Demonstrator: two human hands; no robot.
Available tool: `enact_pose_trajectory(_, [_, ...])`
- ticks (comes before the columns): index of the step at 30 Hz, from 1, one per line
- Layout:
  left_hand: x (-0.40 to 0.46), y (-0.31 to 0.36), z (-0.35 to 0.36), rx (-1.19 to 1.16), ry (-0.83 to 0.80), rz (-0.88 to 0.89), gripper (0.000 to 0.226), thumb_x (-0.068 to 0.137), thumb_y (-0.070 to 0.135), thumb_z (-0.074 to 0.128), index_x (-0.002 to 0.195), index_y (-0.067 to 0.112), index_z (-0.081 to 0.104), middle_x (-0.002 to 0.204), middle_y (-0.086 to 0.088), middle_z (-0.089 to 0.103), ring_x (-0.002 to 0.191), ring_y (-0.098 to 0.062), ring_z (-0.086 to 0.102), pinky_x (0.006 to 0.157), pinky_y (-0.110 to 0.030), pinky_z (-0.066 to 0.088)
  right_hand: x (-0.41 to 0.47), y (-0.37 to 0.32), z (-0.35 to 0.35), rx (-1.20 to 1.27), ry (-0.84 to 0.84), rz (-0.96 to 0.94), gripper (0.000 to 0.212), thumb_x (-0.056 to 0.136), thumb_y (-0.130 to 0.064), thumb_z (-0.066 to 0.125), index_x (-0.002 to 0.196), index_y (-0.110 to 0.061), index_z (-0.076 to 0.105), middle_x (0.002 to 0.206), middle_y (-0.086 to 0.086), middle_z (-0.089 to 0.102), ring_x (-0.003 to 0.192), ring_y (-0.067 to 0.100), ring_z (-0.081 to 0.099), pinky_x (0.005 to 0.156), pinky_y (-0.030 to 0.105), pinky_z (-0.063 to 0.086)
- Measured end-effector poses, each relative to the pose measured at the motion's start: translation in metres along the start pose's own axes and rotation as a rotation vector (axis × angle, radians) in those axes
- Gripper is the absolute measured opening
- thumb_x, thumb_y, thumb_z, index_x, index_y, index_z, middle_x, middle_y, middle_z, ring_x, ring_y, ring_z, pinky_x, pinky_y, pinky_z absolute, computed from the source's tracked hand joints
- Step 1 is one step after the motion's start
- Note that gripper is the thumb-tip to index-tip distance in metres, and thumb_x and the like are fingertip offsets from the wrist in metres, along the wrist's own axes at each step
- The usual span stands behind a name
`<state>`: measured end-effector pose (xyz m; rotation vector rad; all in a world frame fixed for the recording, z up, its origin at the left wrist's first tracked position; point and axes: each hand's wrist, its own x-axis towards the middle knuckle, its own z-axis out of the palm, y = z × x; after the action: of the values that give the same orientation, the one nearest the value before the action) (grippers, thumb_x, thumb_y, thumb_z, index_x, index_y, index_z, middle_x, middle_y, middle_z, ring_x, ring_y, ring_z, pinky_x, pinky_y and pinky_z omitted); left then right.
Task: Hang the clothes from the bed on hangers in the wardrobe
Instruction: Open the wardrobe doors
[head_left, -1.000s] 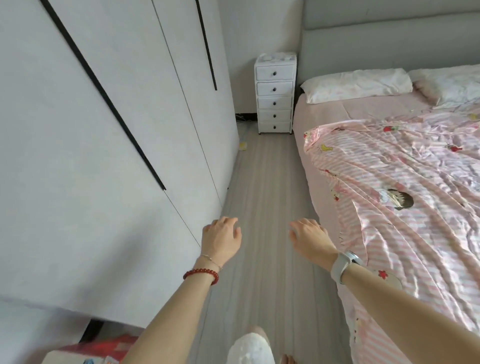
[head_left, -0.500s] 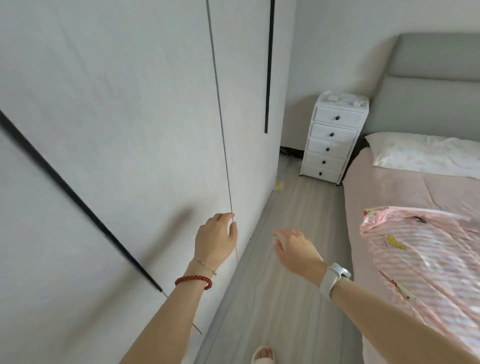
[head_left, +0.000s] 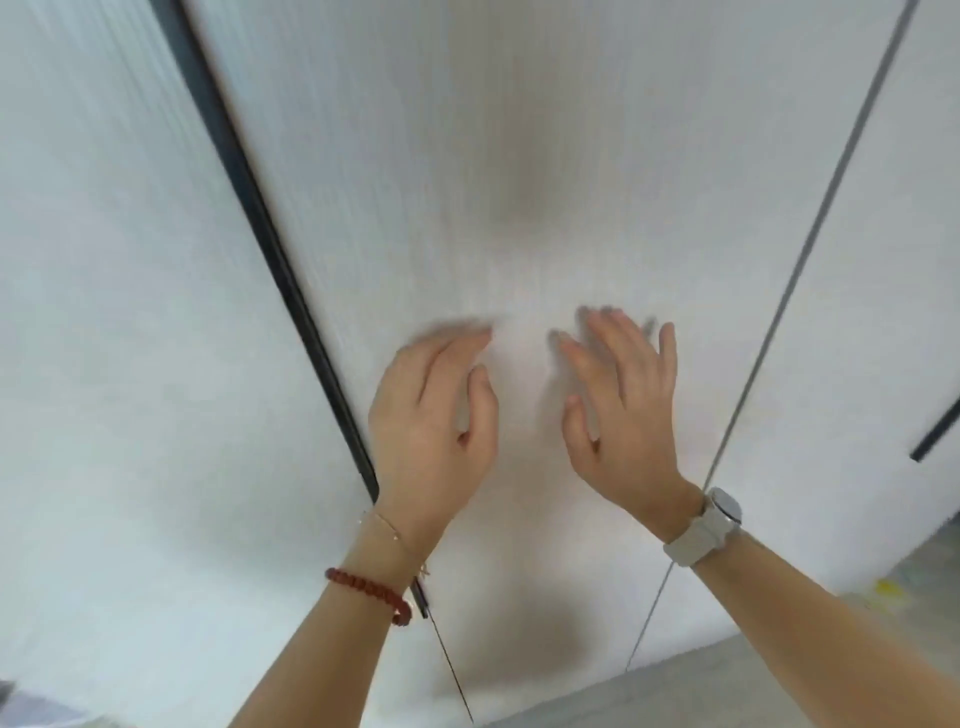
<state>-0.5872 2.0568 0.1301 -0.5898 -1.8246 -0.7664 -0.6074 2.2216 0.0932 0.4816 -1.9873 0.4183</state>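
Note:
The closed white wardrobe door (head_left: 519, 156) fills the view straight ahead. A long black groove handle (head_left: 249, 208) runs down its left edge, and a thin seam (head_left: 810, 249) marks its right edge. My left hand (head_left: 434, 421), with a red bead bracelet at the wrist, is raised in front of the door with fingers straight, just right of the black handle. My right hand (head_left: 621, 410), with a white watch at the wrist, is up beside it with fingers spread. Both fingertips are at or near the door panel. The bed, the clothes and the hangers are out of view.
Neighbouring wardrobe doors (head_left: 104, 312) stand shut on the left and right; a second short black handle (head_left: 935, 436) shows at the right edge. A strip of grey wood floor (head_left: 727, 680) lies at the bottom right, with a small yellow scrap (head_left: 888, 587) on it.
My view has turned left from the bed and aisle to face the wardrobe. Both hands have risen and opened flat towards the door panel.

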Motion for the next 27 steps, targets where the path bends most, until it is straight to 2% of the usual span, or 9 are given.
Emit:
enact_pose_trajectory(3, [0.006, -0.002, -0.019, 0.203, 0.132, -0.185, 0.023, 0.085, 0.012, 0.052, 0.106, 0.004, 0.058, 0.099, -0.008, 0.059, 0.089, -0.02, 0.054, 0.075, -0.035, 0.048, 0.015, 0.002, 0.027, -0.031, 0.032, -0.129, 0.045, 0.084, -0.02, 0.046, 0.129, -0.016, 0.043, 0.14, 0.013, 0.031, 0.134, 0.032, 0.024, 0.107, 0.063, 0.009])
enact_pose_trajectory(6, [0.005, 0.001, -0.023, 0.289, 0.206, -0.391, 0.034, 0.082, 0.022, 0.057, 0.111, 0.006, 0.05, 0.104, -0.003, 0.05, 0.092, -0.02, 0.05, 0.077, -0.04, 0.047, 0.007, 0.013, 0.049, -0.143, 0.067, -0.165, 0.054, 0.088, -0.032, 0.045, 0.14, -0.026, 0.031, 0.15, 0.005, 0.017, 0.143, 0.024, 0.005, 0.11, 0.059, 0.005])
enact_pose_trajectory(8, [0.001, 0.004, -0.021, 0.341, 0.238, -0.446, 0.037, 0.082, 0.025, 0.058, 0.11, 0.005, 0.047, 0.104, 0.001, 0.043, 0.092, -0.021, 0.048, 0.078, -0.039, 0.046, 0.006, 0.018, 0.055, -0.186, 0.1, -0.19, 0.06, 0.089, -0.035, 0.044, 0.144, -0.028, 0.022, 0.154, 0.003, 0.009, 0.143, 0.023, 0.004, 0.111, 0.057, 0.005])
enact_pose_trajectory(10, [-0.001, 0.005, -0.021, 0.354, 0.271, -0.583, 0.038, 0.083, 0.025, 0.061, 0.112, 0.005, 0.046, 0.103, 0.003, 0.039, 0.091, -0.021, 0.049, 0.078, -0.037, 0.047, 0.007, 0.019, 0.055, -0.185, 0.106, -0.193, 0.061, 0.09, -0.035, 0.041, 0.146, -0.027, 0.017, 0.155, 0.001, 0.005, 0.143, 0.023, 0.003, 0.111, 0.056, 0.004])
enact_pose_trajectory(14, [0.003, 0.008, -0.023, 0.337, 0.273, -0.806, 0.025, 0.088, 0.028, 0.057, 0.106, 0.019, 0.042, 0.101, 0.003, 0.052, 0.084, -0.015, 0.053, 0.079, -0.035, 0.047, 0.005, 0.016, 0.046, -0.181, 0.037, -0.18, 0.057, 0.093, -0.035, 0.034, 0.146, -0.027, 0.014, 0.15, 0.002, 0.013, 0.143, 0.023, -0.002, 0.111, 0.055, 0.001])
enact_pose_trajectory(17, [0.003, 0.007, -0.028, 0.325, 0.238, -0.843, 0.011, 0.094, 0.024, 0.047, 0.101, 0.016, 0.045, 0.094, 0.001, 0.057, 0.079, -0.016, 0.052, 0.077, -0.033, 0.044, 0.007, 0.011, 0.03, -0.187, -0.085, -0.157, 0.059, 0.09, -0.033, 0.035, 0.145, -0.025, 0.017, 0.15, 0.005, 0.017, 0.14, 0.029, 0.007, 0.11, 0.057, 0.003])
enact_pose_trajectory(22, [-0.001, 0.009, -0.045, 0.378, 0.043, -0.837, 0.017, 0.098, 0.024, 0.04, 0.094, 0.008, 0.046, 0.092, -0.006, 0.053, 0.076, -0.022, 0.045, 0.067, -0.029, 0.034, -0.006, -0.016, -0.001, -0.023, -0.267, -0.021, 0.061, 0.079, -0.02, 0.034, 0.139, -0.019, 0.03, 0.151, 0.009, 0.019, 0.139, 0.034, 0.012, 0.109, 0.058, 0.012])
enact_pose_trajectory(24, [-0.006, 0.017, -0.053, 0.357, 0.026, -0.823, 0.017, 0.098, 0.023, 0.04, 0.094, 0.008, 0.046, 0.089, -0.005, 0.052, 0.075, -0.022, 0.045, 0.066, -0.03, 0.035, -0.017, -0.032, -0.011, 0.068, -0.337, 0.037, 0.055, 0.078, -0.019, 0.038, 0.133, -0.016, 0.039, 0.145, 0.013, 0.033, 0.135, 0.035, 0.023, 0.104, 0.059, 0.023])
enact_pose_trajectory(27, [-0.023, 0.041, -0.077, 0.242, 0.052, -0.771, 0.015, 0.097, 0.021, 0.044, 0.085, 0.011, 0.045, 0.078, -0.003, 0.049, 0.069, -0.02, 0.044, 0.063, -0.028, 0.037, -0.036, -0.066, -0.029, 0.273, -0.418, 0.064, 0.048, 0.084, -0.026, 0.03, 0.122, -0.009, 0.054, 0.122, 0.011, 0.058, 0.12, 0.034, 0.048, 0.096, 0.059, 0.039])
